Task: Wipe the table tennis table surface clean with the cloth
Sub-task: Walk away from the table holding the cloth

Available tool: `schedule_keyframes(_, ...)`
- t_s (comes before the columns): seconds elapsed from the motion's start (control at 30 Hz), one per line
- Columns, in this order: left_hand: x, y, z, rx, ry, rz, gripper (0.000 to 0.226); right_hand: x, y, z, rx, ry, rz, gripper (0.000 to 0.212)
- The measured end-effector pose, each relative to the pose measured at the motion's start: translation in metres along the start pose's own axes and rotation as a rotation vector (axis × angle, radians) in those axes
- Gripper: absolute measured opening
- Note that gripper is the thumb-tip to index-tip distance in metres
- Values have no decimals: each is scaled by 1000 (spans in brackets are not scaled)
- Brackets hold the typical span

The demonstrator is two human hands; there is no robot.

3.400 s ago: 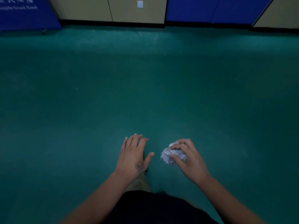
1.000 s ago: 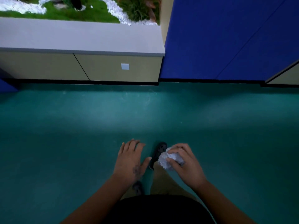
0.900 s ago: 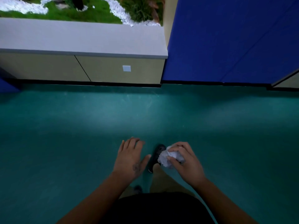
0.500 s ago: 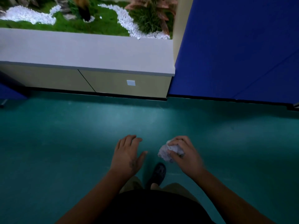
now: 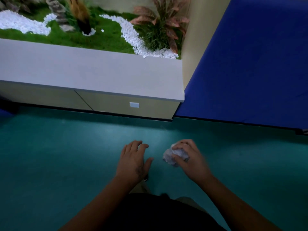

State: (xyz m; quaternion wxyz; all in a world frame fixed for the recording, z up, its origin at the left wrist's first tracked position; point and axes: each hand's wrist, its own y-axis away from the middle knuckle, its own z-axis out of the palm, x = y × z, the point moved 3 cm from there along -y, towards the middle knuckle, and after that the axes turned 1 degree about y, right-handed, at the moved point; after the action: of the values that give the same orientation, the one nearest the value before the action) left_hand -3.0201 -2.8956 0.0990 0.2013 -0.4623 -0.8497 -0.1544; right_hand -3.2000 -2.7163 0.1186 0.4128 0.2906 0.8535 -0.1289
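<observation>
A crumpled white cloth (image 5: 170,155) is bunched in my right hand (image 5: 188,159), whose fingers close over its top. My left hand (image 5: 133,160) hovers beside it, palm down, fingers apart and holding nothing. Both hands are held in front of my body above a teal-green floor (image 5: 58,155). No table tennis table is in view.
Ahead stands a low beige cabinet with a grey ledge (image 5: 93,72); behind it lies a planter bed with green turf, white pebbles and a reddish plant (image 5: 160,30). A blue wall panel (image 5: 250,60) rises at the right. My dark shorts fill the bottom centre.
The view has tilted up and moved toward the cabinet and planter, which now fill the top. Both hands keep their pose, the cloth still in the right one. My feet have dropped out of sight.
</observation>
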Motion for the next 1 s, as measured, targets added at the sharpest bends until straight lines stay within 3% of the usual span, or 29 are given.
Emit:
schedule_keyframes(0.37,-66,-145,-54,-33,-21,101,48,-38,-139,19,58,31,74,21)
schedule_keyframes(0.8,-86,-275,-66,-54,-81,41,51,-26,-282,1,-18,9,17,29)
schedule_keyframes(1.0,-80,-354,-75,-5,-89,-92,49,-9,-373,-19,-53,-22,-29,31)
